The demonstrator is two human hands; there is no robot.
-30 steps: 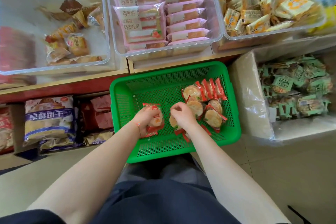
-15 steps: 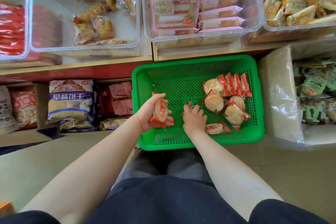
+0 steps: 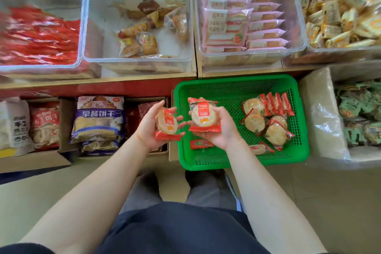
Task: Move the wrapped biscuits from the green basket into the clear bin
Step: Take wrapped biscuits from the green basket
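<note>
Head view. Left hand (image 3: pixel 151 128) lies palm up at frame centre, left of the basket (image 3: pixel 299 130), fingers curled round a stack of packs (image 3: pixel 166 122). Right hand (image 3: pixel 216 128) is over the basket's left part, fingers cupped under a second stack (image 3: pixel 203 116). Judgement: both loads are held face-up and lifted for carrying to the bin (image 3: pixel 140 62) at upper centre, which holds a few mixed wrapped pastries; which clear bin is intended cannot be confirmed. Remaining in the basket: a cluster of biscuits (image 3: pixel 266 119) at its right side and loose packs near the front wall. Other bins: red packets upper left, pink cake slices upper centre-right, yellow packs upper right. A lined carton at right holds green packs.
</note>
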